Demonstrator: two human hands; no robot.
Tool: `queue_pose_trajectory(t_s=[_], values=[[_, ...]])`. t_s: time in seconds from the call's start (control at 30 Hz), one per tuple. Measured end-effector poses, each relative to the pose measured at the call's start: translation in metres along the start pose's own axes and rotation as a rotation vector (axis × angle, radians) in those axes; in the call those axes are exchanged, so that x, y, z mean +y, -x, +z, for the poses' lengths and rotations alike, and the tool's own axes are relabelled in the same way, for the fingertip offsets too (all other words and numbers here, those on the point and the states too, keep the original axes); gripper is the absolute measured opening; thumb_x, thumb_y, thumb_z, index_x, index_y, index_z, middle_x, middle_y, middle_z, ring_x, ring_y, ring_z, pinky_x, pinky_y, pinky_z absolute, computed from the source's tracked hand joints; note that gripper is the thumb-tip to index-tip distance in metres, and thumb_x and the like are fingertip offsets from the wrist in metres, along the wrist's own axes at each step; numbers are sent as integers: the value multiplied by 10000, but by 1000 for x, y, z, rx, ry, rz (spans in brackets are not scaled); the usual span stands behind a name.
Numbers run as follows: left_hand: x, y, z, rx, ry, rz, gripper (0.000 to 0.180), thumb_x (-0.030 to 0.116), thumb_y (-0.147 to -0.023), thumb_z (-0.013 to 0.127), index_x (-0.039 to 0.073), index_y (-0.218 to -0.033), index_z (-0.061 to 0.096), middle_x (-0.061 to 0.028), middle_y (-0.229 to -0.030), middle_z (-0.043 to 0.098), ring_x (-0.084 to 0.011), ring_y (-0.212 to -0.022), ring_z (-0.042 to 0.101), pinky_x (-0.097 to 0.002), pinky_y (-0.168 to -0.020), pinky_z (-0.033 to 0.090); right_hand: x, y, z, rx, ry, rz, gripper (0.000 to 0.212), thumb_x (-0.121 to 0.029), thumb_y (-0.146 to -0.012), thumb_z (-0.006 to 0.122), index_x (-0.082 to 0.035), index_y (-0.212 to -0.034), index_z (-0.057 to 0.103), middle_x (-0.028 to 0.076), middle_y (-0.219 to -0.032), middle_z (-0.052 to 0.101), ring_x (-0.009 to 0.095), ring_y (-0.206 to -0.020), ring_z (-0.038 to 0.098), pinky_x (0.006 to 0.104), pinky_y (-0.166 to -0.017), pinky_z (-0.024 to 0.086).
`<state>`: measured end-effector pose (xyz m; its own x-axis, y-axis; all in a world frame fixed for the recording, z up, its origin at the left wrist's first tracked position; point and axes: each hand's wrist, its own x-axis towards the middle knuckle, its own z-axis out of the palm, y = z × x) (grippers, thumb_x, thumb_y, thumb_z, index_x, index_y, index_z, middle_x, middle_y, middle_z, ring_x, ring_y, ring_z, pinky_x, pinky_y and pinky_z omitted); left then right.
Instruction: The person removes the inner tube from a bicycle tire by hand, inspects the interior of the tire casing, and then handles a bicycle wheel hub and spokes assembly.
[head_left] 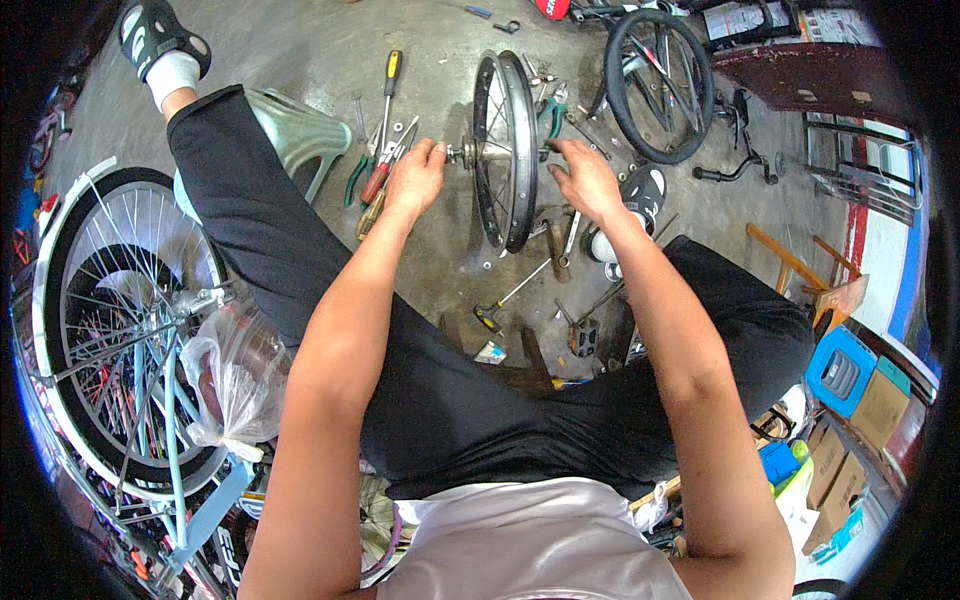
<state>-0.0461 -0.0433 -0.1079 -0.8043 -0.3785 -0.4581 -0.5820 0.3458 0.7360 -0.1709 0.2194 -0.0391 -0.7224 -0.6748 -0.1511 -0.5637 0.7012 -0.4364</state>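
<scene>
A small bicycle wheel (522, 150) with a black rim, spokes and no tyre stands upright in front of me. The left end of its axle is pinched in the fingers of my left hand (415, 180). At the axle's other end, the fingertips of my right hand (590, 182) grip it, partly hidden by the rim's side. Left of the wheel lie a yellow-handled screwdriver (392, 78), a red-handled screwdriver (376, 182) and green-handled pliers (356, 182). A hammer (557, 245) and a wrench (571, 232) rest just below the right hand.
A light green stool (300, 130) stands beside my left leg. A large spoked bicycle wheel (75, 290) and a clear plastic bag (235, 375) are at the left. Farther right are a black tyre (618, 95), a metal rack (865, 165) and a blue box (842, 370). A pedal (584, 338) lies on the floor.
</scene>
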Motion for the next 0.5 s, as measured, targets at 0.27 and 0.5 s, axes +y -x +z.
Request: queue_pose_trajectory(t_s=[0.27, 0.5], values=[[38, 18, -15, -7, 28, -64, 337, 367, -993, 497, 60, -1091, 595, -222, -908, 677, -392, -898, 664, -476, -792, 487, -16, -26, -15, -141, 191, -97, 277, -197, -850, 651, -55, -1087, 627, 151, -1017, 664, 360, -973, 648, 485, -847, 502], [14, 12, -4, -34, 138, 27, 322, 349, -1001, 494, 52, -1089, 584, -207, -894, 678, -332, -785, 686, -439, -746, 513, -7, -40, -7, -236, 313, -208, 167, -162, -808, 584, -70, -921, 666, 125, -904, 687, 315, -896, 678, 466, -834, 491]])
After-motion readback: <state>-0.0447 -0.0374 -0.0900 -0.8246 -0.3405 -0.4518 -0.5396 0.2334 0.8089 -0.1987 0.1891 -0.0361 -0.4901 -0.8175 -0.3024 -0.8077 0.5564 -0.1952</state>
